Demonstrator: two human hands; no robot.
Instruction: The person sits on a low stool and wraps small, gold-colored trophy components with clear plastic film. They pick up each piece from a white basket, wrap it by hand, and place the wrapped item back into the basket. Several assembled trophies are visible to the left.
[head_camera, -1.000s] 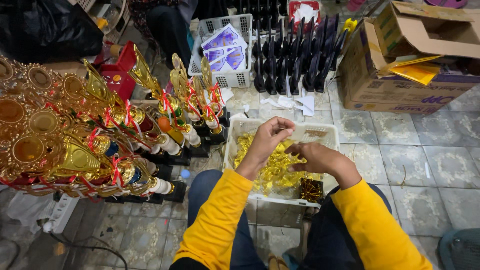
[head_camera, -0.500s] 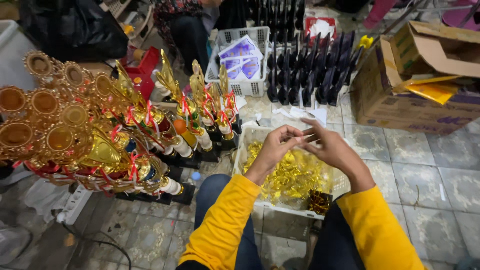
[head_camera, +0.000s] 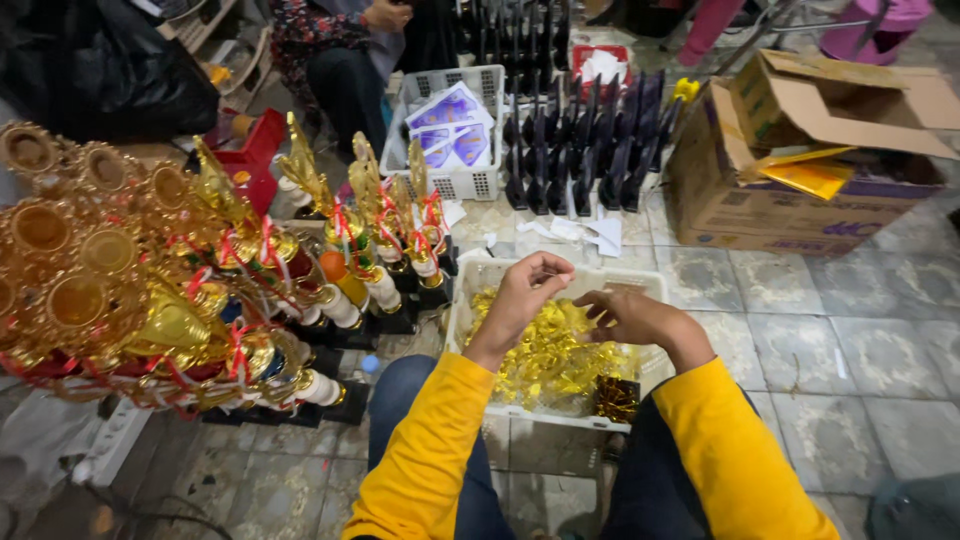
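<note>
White plastic crate (head_camera: 470, 300): stands on the tiled floor (head_camera: 800, 350) between the person's knees. It holds a loose heap of small shiny gold parts (head_camera: 550, 350), some in clear plastic, with a darker gold-and-black bundle (head_camera: 615, 398) at its near right corner.

Left hand (head_camera: 525, 295): raised just above the gold heap, fingers curled inward, thumb and fingertips pressed together near the right hand. What they pinch is too small to tell.

Right hand (head_camera: 630, 315): beside the left, over the crate, fingers bent and drawn together towards the left fingertips. Whether it grips anything cannot be told. Both arms are in yellow sleeves.

Second white crate (head_camera: 450, 180): stands farther off and holds flat purple-and-white packets (head_camera: 452, 125).

Cardboard box (head_camera: 780, 190): to the right, flaps open, with yellow sheets (head_camera: 810, 175) inside.

Black trophy bases (head_camera: 580, 150): in upright rows between the far crate and the cardboard box.

Gold trophies (head_camera: 150, 290): a dense group to the left, tilted, with red ribbons and white-and-black bases. A smaller row (head_camera: 380, 230) stands just beside the near crate.

Red container (head_camera: 245, 165): behind the trophies.

Another person's hand (head_camera: 385, 15): at the top edge.
</note>
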